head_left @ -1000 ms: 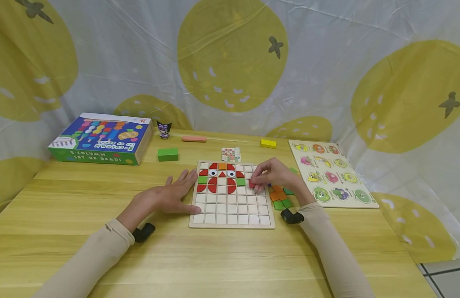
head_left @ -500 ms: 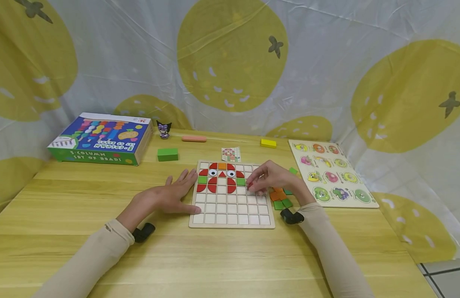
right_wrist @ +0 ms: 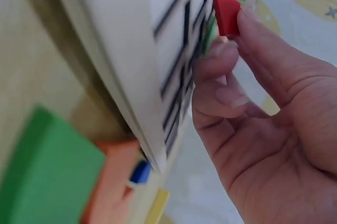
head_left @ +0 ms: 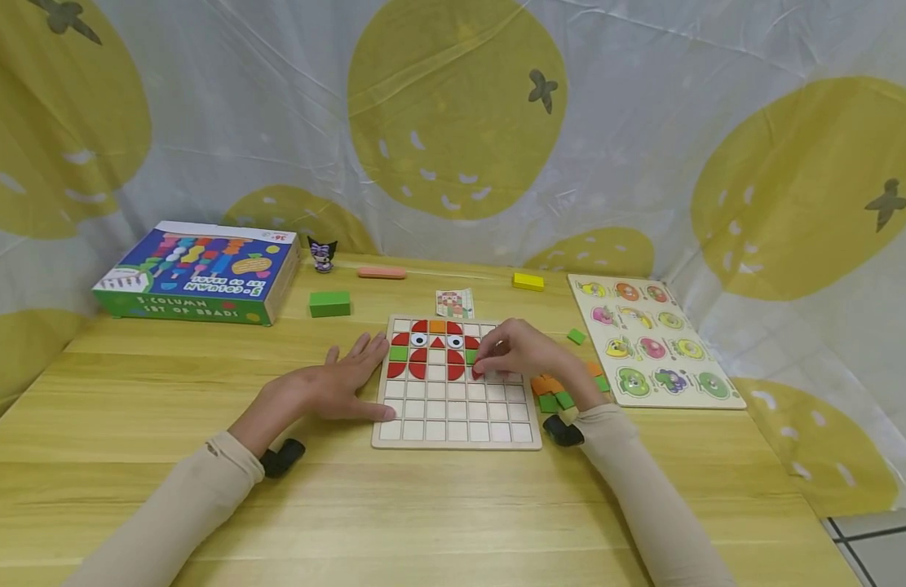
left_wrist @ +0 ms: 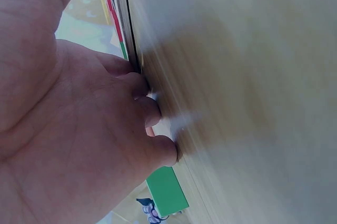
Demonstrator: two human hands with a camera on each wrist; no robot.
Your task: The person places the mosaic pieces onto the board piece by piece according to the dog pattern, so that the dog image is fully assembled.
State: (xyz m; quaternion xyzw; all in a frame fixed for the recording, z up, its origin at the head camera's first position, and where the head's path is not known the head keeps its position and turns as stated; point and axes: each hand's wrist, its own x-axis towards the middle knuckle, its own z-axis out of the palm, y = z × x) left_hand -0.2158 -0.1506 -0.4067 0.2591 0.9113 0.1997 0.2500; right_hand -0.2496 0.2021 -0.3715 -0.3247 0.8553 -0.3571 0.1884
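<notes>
A wooden grid board (head_left: pixel 456 449) lies on the table, its upper rows partly filled with red, green and orange tiles and two eye tiles. Between thumb and fingers my right hand (head_left: pixel 522 352) pinches a red quarter-round tile (right_wrist: pixel 227 15), close over the board just below the green tile (head_left: pixel 471 356) on the right. My left hand (head_left: pixel 328 391) rests at the board's left side with its fingers spread; the thumb lies on the lower left squares. In the left wrist view, the fingertips (left_wrist: pixel 166 151) touch the tabletop along the board's edge.
Loose green and orange tiles (head_left: pixel 548 385) lie right of the board, beside a fruit puzzle board (head_left: pixel 661 403). Behind stand a pattern card (head_left: pixel 454 304), a yellow block (head_left: pixel 528 282), a pink stick (head_left: pixel 382 273), a green block (head_left: pixel 330 304), a small figurine (head_left: pixel 323 254) and a bead-set box (head_left: pixel 196 273).
My right hand has moved left across the board with the red tile, from the squares near the right edge to beneath the right green tile. The left hand has stayed put.
</notes>
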